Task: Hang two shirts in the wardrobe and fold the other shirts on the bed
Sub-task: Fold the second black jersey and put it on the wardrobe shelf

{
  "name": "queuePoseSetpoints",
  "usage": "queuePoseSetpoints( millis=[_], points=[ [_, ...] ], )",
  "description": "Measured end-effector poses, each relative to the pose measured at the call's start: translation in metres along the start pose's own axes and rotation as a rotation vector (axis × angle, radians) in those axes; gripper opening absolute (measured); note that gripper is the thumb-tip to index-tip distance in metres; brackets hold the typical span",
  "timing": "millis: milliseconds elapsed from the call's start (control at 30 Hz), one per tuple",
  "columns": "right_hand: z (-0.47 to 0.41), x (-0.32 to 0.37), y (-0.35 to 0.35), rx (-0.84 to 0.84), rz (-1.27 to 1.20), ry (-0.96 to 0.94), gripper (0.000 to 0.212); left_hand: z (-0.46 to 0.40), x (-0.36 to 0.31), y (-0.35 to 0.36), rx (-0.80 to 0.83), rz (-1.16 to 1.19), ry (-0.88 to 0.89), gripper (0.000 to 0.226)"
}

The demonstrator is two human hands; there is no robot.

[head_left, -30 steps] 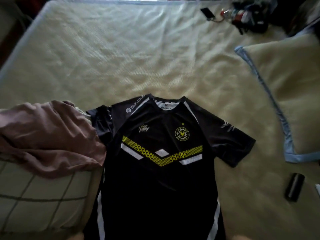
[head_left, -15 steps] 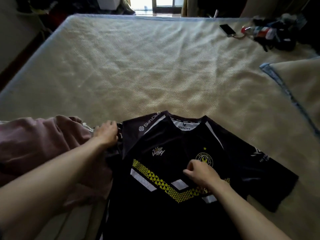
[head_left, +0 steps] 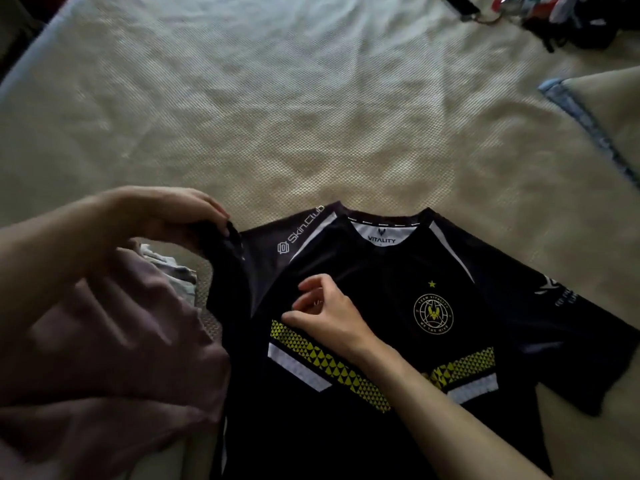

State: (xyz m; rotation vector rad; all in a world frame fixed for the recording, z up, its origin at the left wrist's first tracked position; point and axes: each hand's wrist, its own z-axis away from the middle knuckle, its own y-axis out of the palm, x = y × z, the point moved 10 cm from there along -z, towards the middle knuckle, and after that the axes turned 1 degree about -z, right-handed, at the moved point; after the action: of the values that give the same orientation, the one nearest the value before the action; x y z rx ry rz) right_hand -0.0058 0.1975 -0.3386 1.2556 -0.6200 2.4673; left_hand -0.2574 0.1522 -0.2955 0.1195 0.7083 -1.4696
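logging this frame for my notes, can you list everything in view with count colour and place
black short-sleeved sports jersey: 1, black with yellow and white chest stripes, flat face up at the near bed edge
dusty pink crumpled garment: 1, pink, left of the jersey
cream textured bed cover: 1, cream, under everything
blue-edged cream pillow: 1, cream with blue trim, right edge
black phone: 1, black, far right top
dark pile of small items: 1 heap, mixed colours, top right corner, too blurred to name
left hand: 1, grips the jersey's left sleeve
right hand: 1, fingers curled, on the jersey's chest
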Motion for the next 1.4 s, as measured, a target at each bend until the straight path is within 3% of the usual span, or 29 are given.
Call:
queuePoseSetpoints(
  millis=[100,200,300,367,433,533,633,700,833,967,1067,1133,1267,1400],
  points=[
    [0.021,0.028,0.015,0.06,-0.489,0.013,0.077,0.03,-0.055,0.055,0.156,0.13,0.052,0.029],
    [0.038,0.036,-0.007,-0.14,-0.643,-0.053,0.082,0.055,-0.109,0.135,0.384,0.106,0.105,0.026],
    [0.053,0.018,-0.068,-0.532,-0.754,-0.158,0.05,0.064,-0.146,0.217,0.564,-0.007,0.139,0.032],
    [0.071,-0.013,-0.111,-0.736,-0.716,-0.079,0.026,0.066,-0.17,0.263,0.641,-0.042,0.182,0.031],
    [0.093,-0.054,-0.148,-0.822,-0.689,0.036,0.014,0.055,-0.195,0.285,0.586,-0.042,0.258,0.029],
    [0.133,-0.116,-0.202,-0.914,-0.742,0.144,0.007,0.018,-0.218,0.28,0.29,-0.131,0.417,0.024],
    [0.165,-0.187,-0.233,-0.959,-0.799,0.303,0.009,-0.015,-0.21,0.275,0.002,-0.649,0.592,0.025],
    [0.174,-0.232,-0.234,-0.914,-0.761,0.404,0.015,-0.035,-0.192,0.286,-0.035,-0.967,0.624,0.041],
    [0.176,-0.267,-0.224,-0.845,-0.738,0.411,0.018,-0.067,-0.181,0.287,-0.214,-1.195,0.574,0.074],
    [0.177,-0.265,-0.253,-1.046,-0.564,0.367,0.044,-0.066,-0.212,0.289,-0.344,-1.269,0.647,0.039],
    [0.176,-0.26,-0.271,-1.161,-0.477,0.306,0.04,-0.073,-0.222,0.285,-0.361,-1.413,0.579,0.024],
    [0.179,-0.251,-0.286,-1.22,-0.391,0.247,0.035,-0.078,-0.228,0.279,-0.378,-1.418,0.558,0.026],
    [0.193,-0.247,-0.33,-1.325,-0.32,0.166,0.033,-0.082,-0.244,0.279,-0.23,-0.952,0.562,0.019],
    [0.191,-0.263,-0.374,-1.3,-0.311,0.209,0.029,-0.076,-0.267,0.289,-0.29,-0.747,0.636,0.014]
  ],
)
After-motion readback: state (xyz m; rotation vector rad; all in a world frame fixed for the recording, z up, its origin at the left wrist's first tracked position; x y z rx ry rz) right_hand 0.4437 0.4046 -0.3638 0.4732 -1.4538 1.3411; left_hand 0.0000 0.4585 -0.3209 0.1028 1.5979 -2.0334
